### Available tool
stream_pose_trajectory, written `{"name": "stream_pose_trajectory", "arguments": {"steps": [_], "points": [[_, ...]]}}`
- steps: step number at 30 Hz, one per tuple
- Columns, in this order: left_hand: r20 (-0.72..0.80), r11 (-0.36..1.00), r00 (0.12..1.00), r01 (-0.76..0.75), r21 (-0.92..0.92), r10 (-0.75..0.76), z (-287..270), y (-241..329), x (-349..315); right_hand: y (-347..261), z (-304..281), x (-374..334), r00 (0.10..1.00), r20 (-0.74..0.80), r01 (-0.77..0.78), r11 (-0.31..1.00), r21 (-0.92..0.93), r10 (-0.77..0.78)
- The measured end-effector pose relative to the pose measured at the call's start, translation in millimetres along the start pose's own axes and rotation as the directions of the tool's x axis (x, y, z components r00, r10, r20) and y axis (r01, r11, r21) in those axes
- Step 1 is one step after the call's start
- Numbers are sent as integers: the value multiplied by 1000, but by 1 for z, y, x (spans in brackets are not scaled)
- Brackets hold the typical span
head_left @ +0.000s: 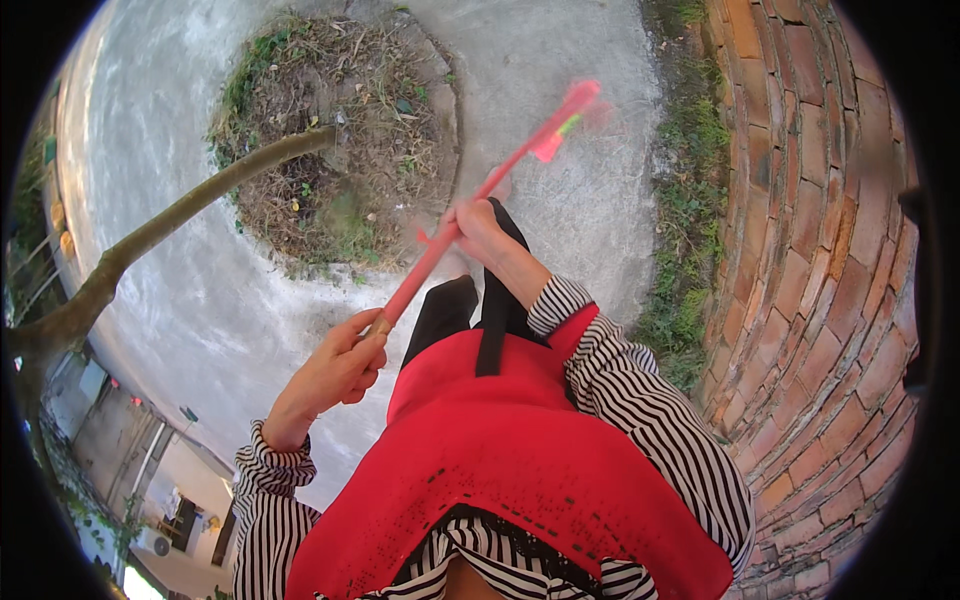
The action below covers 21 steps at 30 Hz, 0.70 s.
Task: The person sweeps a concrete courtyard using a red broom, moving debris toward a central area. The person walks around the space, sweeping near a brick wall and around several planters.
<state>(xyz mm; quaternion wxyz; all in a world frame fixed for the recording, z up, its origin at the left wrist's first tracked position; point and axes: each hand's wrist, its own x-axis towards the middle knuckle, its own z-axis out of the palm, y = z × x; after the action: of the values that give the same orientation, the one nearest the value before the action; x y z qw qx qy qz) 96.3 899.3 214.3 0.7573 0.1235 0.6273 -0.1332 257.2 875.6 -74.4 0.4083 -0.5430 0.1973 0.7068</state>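
Observation:
A long stick wrapped in pinkish red (422, 262) runs slantwise in front of me, its far end up and to the right. My left hand (345, 368) is closed round the near end, where a bare, wood-coloured bit shows at the thumb. Farther up, my right hand (478, 225) is closed round the middle of the stick, and a small red flap sticks out beside it. Bright pink pieces (575, 105), with a streak of yellow-green, hang at the far end, smeared by motion. What they are exactly I cannot tell.
Grey concrete (570, 230) lies underfoot. Ahead is a round bed of soil and dry grass (330, 150), with a bare, leaning trunk (190, 205) at left. A brick wall (810, 250) stands at right, with a weedy strip (685, 240) along its foot.

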Motion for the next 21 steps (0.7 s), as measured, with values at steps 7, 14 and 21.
{"name": "stream_pose_trajectory", "arguments": {"steps": [7,14,21], "points": [[-41,971,970,-238,34,240,23,20,-20,-80,69,-11,950,310,57,996,-69,-33],[30,981,988,-150,-126,155,-8,-4,-48,-63,52,-53,946,296,-109,991,-82,129],[-6,956,984,-173,-237,176,-2,-35,-51,-66,57,-22,937,169,-285,948,-144,307]]}}
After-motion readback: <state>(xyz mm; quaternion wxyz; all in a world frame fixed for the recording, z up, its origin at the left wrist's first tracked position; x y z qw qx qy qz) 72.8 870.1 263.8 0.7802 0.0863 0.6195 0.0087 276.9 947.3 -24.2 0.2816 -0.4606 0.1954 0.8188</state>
